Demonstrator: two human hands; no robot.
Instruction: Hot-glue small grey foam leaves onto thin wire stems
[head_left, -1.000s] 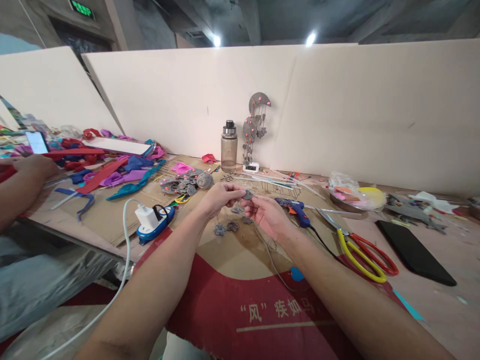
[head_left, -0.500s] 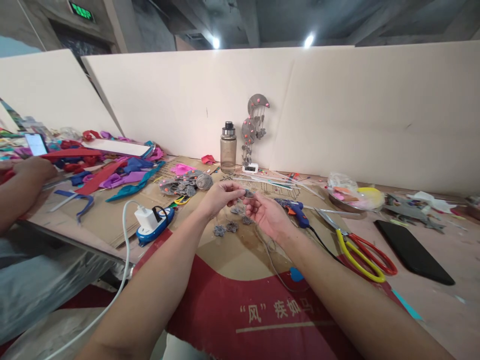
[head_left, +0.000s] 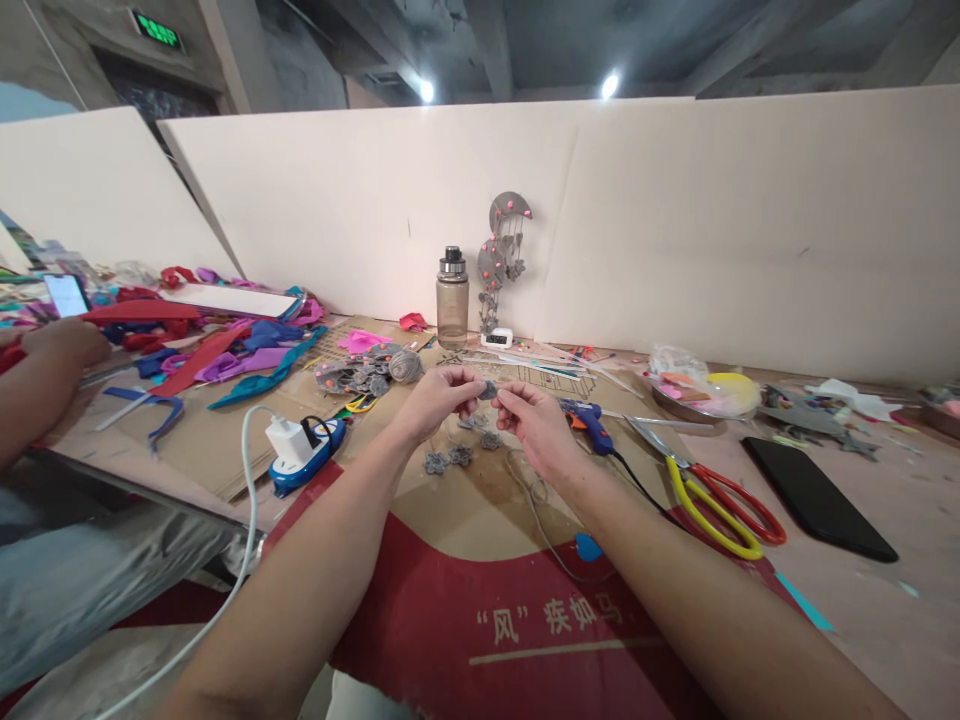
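Between my two hands is a small grey felt piece (head_left: 488, 390), its exact shape too small to tell. My left hand (head_left: 448, 398) pinches it from the left with thumb and forefinger. From the other side my right hand (head_left: 529, 412) is closed, its thumb and forefinger at the piece's right edge. Below them, several grey felt flowers (head_left: 460, 456) lie on the brown cardboard (head_left: 480, 520). A thin grey cord (head_left: 541, 520) curls over the board near my right wrist. The blue glue gun (head_left: 592, 425) lies just right of my right hand.
Scissors with red and yellow handles (head_left: 712, 510) and a black phone (head_left: 817, 497) lie right. A bottle (head_left: 452, 305) stands at the back before a white panel (head_left: 337, 210) with a grey moon hanging (head_left: 510, 212). Left are a power strip (head_left: 307, 460) and another person's hand (head_left: 71, 342).
My right hand's fingers have drawn in and turned, from a more open palm to a pinch at the felt piece's right edge. The view has shifted slightly.
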